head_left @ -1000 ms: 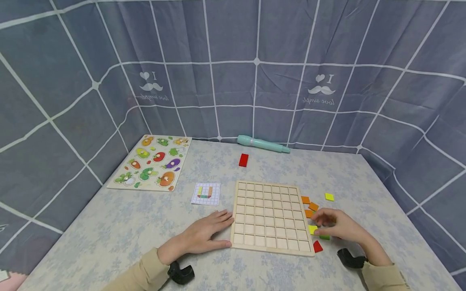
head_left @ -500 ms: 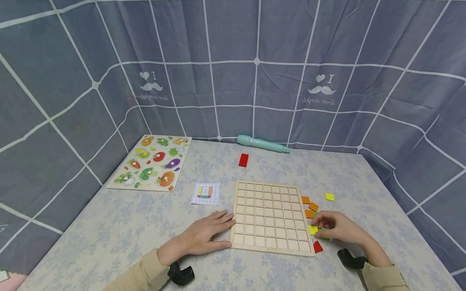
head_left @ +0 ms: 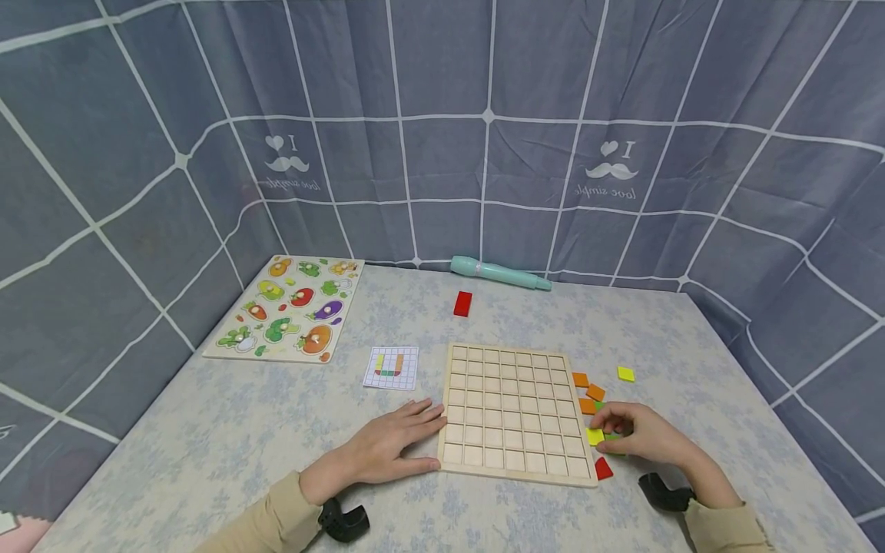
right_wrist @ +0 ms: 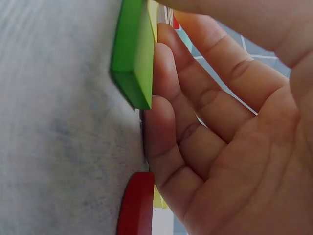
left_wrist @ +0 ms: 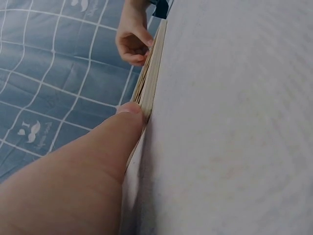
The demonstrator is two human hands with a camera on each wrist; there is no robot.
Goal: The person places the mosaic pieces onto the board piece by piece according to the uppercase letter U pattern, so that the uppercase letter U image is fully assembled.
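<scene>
**Head view: right hand at the yellow tile, left hand flat by the board**

My left hand (head_left: 397,444) lies open, fingers straight against the near-left edge of the gridded board (head_left: 514,422). My right hand (head_left: 643,430) is loosely bent, thumb and index about the yellow tile (head_left: 595,437) just beside the board's right rim — whether they have closed on it, I cannot tell.

I judge the step to be a pick-up. I'd use the left fingers as a light brace so the board can't slide, take the yellow tile by opposite edges, then lift straight up. A sideways drag could knock the green tile (right_wrist: 132,63) under the thumb side or catch the rim.

My count, near to far: one red tile (head_left: 604,468) by the board's near-right corner; two green visible, that one and a half-hidden green piece (head_left: 599,405); two yellow, including a loose yellow piece (head_left: 625,374); three orange tiles (head_left: 588,406). The right wrist view also shows a red piece (right_wrist: 137,205) beside the fingers — possibly another. Then one board, one pattern card (head_left: 391,369), one vegetable puzzle (head_left: 297,315), one red block (head_left: 462,304) and one teal stick (head_left: 499,273) at the desk's far edge.
</scene>
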